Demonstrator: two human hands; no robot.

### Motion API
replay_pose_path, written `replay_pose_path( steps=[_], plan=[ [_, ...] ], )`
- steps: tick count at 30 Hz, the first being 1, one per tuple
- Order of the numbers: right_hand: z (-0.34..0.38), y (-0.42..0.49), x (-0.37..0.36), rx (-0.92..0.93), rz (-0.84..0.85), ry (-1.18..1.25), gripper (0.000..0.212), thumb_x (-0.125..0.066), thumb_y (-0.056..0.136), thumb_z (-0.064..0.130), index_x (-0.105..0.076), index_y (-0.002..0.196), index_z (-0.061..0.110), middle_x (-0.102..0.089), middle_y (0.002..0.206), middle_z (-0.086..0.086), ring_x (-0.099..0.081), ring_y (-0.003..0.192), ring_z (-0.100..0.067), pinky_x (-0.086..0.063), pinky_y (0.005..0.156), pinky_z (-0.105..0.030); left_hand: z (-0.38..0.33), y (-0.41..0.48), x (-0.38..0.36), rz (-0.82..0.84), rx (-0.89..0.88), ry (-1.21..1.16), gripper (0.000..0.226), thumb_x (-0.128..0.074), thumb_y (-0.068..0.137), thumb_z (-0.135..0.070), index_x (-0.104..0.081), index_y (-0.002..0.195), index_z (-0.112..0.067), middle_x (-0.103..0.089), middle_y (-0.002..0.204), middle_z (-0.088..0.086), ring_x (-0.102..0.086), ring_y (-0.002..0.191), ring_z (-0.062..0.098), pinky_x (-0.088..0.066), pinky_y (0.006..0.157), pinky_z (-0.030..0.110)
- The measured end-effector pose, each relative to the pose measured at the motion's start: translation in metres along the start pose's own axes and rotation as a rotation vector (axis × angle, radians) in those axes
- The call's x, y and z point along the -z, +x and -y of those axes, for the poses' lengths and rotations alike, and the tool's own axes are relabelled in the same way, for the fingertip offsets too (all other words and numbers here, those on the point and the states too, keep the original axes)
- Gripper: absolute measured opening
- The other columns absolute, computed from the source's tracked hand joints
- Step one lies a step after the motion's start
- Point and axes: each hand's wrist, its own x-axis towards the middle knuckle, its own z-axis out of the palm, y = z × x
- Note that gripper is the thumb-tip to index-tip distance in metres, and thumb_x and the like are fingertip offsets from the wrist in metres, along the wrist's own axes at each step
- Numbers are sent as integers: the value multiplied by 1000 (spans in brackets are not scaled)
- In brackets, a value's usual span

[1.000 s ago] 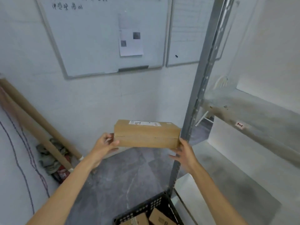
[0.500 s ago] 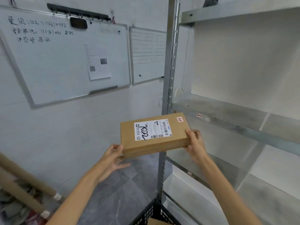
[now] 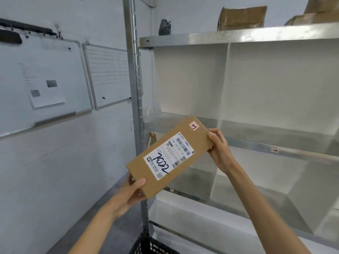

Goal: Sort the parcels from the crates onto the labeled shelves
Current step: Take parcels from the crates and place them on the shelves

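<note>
At the centre of the frame you hold a flat cardboard parcel, tilted up to the right, in front of the metal shelves. Your left hand clamps its lower left corner, thumb on top. Your right hand grips its upper right end. A black crate sits at the bottom edge.
</note>
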Motion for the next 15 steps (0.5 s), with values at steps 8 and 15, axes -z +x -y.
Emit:
replay_pose_path(
  steps=[8, 15],
  plan=[
    [8, -43, 25, -145, -134, -32, 123, -74, 56, 65, 11, 144, 48, -24, 155, 2, -49, 126, -23, -43, 100, -55, 24, 28, -90, 91, -103, -175, 102, -90, 50, -39, -38, 136, -27, -55, 133, 11, -57, 118, 31, -52, 88, 50],
    [9, -76, 63, -79, -175, -12, 82, -74, 77, 29, -22, 141, 38, -64, 123, 1, -66, 107, -23, -56, 76, -36, 48, 40, -171, 100, -107, -94, 116, -93, 39, -44, -31, 136, -33, -54, 132, 8, -58, 116, 25, -52, 90, 46]
  ],
)
